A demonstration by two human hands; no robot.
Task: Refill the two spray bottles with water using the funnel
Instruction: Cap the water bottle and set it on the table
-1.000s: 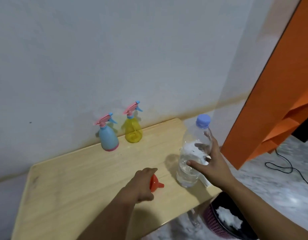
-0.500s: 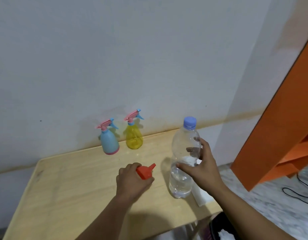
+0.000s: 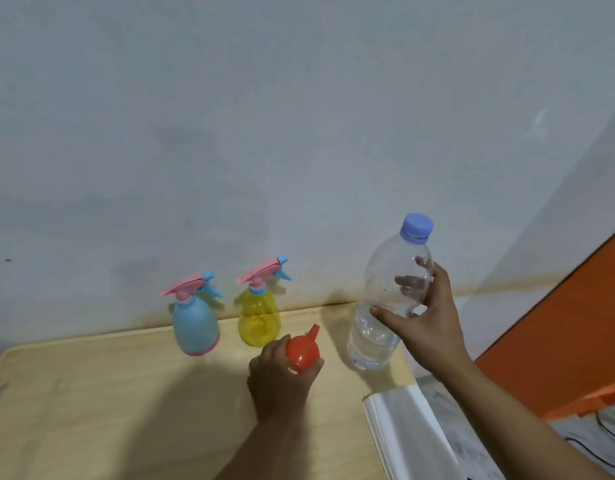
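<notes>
the red funnel [image 3: 303, 351] is gripped in the left hand [image 3: 281, 379], spout pointing up, just in front of the yellow spray bottle [image 3: 259, 315]. the capped water bottle [image 3: 389, 299] is held upright by the right hand [image 3: 425, 318]. the blue spray bottle [image 3: 195, 323] is stood on the wooden table [image 3: 108, 393] against the wall.

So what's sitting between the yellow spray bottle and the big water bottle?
In the head view, the red funnel, gripped by the left hand, sits between the yellow spray bottle and the water bottle; otherwise bare table.
</notes>
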